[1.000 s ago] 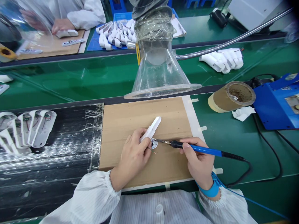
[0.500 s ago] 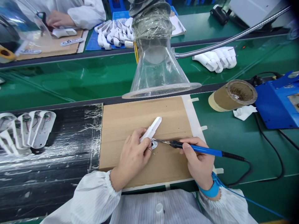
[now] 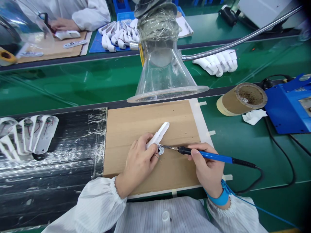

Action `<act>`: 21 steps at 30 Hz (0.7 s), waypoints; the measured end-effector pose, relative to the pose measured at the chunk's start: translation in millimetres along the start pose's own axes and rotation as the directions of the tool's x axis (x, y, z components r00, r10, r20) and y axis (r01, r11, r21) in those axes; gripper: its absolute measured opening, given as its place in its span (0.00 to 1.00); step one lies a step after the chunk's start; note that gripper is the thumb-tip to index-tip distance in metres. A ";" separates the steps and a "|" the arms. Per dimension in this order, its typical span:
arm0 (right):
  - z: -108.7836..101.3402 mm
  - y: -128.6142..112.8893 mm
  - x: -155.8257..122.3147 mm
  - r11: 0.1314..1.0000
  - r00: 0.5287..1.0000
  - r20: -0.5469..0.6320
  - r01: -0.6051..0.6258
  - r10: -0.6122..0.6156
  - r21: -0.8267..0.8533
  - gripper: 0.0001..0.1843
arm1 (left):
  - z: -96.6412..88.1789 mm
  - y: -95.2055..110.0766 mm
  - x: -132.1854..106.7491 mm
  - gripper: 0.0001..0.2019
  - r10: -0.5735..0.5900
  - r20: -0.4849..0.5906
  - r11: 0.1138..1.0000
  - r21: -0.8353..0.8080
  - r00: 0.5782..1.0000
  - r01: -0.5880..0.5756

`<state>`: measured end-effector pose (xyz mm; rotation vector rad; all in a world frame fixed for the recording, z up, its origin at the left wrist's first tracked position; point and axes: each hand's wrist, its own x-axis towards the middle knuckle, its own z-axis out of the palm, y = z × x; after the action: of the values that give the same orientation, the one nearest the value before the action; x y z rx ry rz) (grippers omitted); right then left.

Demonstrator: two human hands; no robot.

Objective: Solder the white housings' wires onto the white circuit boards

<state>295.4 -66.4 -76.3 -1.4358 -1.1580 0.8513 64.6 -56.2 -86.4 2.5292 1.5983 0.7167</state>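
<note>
My left hand (image 3: 138, 161) is closed on a long white plastic shell (image 3: 159, 133) and presses it onto the cardboard mat (image 3: 150, 119). A small round part with thin wires (image 3: 160, 149) shows at the shell's near end, just past my fingers. My right hand (image 3: 207, 168) grips a blue-handled soldering iron (image 3: 213, 157) like a pen. The iron's tip touches the round part. A blue wrist strap (image 3: 220, 195) sits on my right wrist.
A clear fume funnel (image 3: 165, 74) hangs over the mat's far edge. Several white shells (image 3: 29, 136) lie at left on the black taped surface. A cardboard tube (image 3: 243, 98), crumpled tissue (image 3: 254, 116) and blue soldering station (image 3: 289, 108) stand at right. More shells (image 3: 218, 63) ride the green belt. Another person's hands (image 3: 63, 24) work across it.
Both hands and the iron have hardly moved. The group of white shells on the far belt has drifted to the left.
</note>
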 end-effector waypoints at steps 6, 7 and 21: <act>0.3 -1.1 0.3 1.000 1.000 0.006 -0.009 0.009 -0.013 0.08 | -0.2 0.0 -0.8 0.05 -0.017 0.021 1.000 0.005 1.000 0.016; 0.1 -1.2 0.4 1.000 1.000 0.005 -0.007 0.007 -0.015 0.08 | -0.1 -0.1 -1.1 0.05 -0.018 0.025 1.000 0.005 1.000 0.018; -1.6 0.3 0.7 0.999 1.000 0.017 -0.015 0.015 0.038 0.04 | 1.2 1.0 -0.3 0.05 0.007 -0.003 1.000 -0.002 1.000 -0.007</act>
<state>297.2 -66.2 -76.2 -1.4104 -1.1387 0.8926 65.9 -56.7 -87.2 2.5344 1.5900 0.7226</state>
